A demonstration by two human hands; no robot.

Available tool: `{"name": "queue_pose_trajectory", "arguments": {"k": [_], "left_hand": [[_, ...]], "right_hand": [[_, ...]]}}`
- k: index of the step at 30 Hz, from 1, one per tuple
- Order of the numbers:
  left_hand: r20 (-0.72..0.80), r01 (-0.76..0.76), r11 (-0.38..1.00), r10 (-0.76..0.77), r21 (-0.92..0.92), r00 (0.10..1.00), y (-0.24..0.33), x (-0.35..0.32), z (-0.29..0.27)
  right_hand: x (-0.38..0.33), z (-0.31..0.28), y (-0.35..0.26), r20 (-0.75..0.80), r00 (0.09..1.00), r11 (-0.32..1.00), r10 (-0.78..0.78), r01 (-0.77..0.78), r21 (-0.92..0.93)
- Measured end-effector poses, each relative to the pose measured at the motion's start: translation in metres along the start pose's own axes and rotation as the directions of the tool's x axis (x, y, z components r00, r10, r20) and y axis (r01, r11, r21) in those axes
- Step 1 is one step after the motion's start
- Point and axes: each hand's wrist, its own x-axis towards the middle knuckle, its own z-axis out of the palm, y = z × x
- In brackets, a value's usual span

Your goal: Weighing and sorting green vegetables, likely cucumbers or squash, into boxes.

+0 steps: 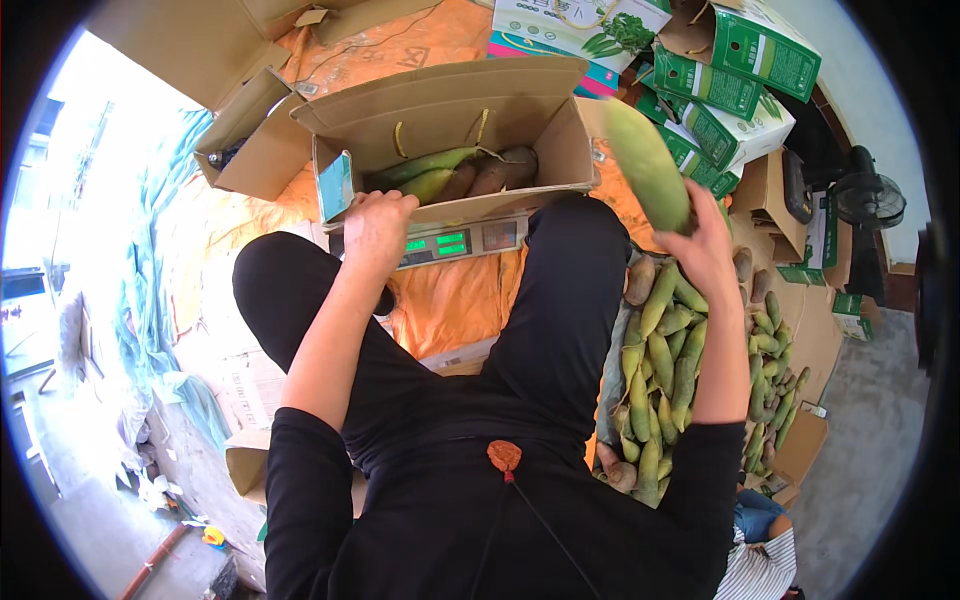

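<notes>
My right hand (703, 240) grips the lower end of a large green radish (640, 160), held up to the right of an open cardboard box (420, 105). The radish tilts, its upper end blurred and away from me. My left hand (382, 228) is closed over the box's near left rim. Inside the box lie green radishes (430, 184) and brown-red ones (505, 172), partly hidden by the near wall. Under the box sits a scale (470, 240) with lit green displays, between my knees.
Heaps of green radishes (660, 350) lie to my right, with more (775, 380) beyond my forearm. Green-and-white cartons (730, 80) are piled at the far right, near a black fan (868, 195). Another open carton (250, 150) stands at left. Someone in a striped garment (765, 570) is at lower right.
</notes>
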Motion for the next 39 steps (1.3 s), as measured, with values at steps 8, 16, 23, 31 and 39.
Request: {"name": "queue_pose_trajectory", "arguments": {"k": [8,16,23,31,39], "left_hand": [[0.007,0.006,1.0,-0.006,-0.028,1.0,0.001,0.002,-0.004],[0.035,0.022,0.999,-0.021,-0.026,0.999,0.004,0.003,-0.006],[0.084,0.054,0.995,-0.061,0.087,0.995,0.001,0.007,-0.002],[0.116,0.106,0.994,-0.102,-0.024,0.988,0.004,0.011,-0.003],[0.181,0.103,0.992,-0.089,-0.068,0.979,0.008,0.015,-0.013]], "right_hand": [[0.09,0.071,-0.071,0.21,0.947,0.903,-0.242,0.299,-0.309],[0.078,0.072,-0.022,0.159,0.981,0.994,-0.109,0.105,0.038],[-0.051,0.039,0.11,0.04,0.899,0.831,0.437,-0.42,0.364],[-0.315,0.071,0.233,-0.082,0.533,0.527,0.842,-0.846,-0.085],[-0.455,0.085,0.231,-0.113,0.272,0.227,0.956,-0.924,-0.308]]}}
